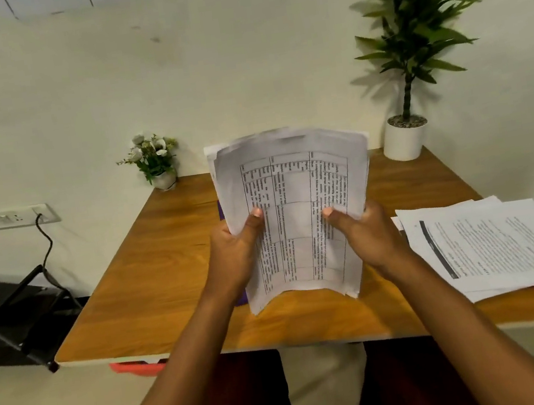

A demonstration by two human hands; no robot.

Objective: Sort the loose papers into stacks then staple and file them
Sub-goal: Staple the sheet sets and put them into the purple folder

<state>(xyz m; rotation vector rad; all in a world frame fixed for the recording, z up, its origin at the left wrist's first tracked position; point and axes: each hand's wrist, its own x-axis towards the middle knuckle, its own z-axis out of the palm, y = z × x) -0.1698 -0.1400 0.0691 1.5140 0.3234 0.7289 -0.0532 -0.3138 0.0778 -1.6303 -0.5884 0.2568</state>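
Observation:
A bundle of printed papers [292,184] stands nearly upright above the middle of the wooden table [152,281], its top sheet showing a table of text. My left hand [236,252] grips its left edge, thumb on the front sheet. My right hand [366,236] grips the right edge the same way. A second stack of printed papers [497,244] lies flat on the table's right side. A purple object [221,209] peeks out from behind the held bundle, mostly hidden.
A small pot of white flowers [156,163] stands at the table's back left and a tall green plant in a white pot [403,138] at the back right. A black chair [8,310] is to the left, below a wall socket [18,217] with a cable.

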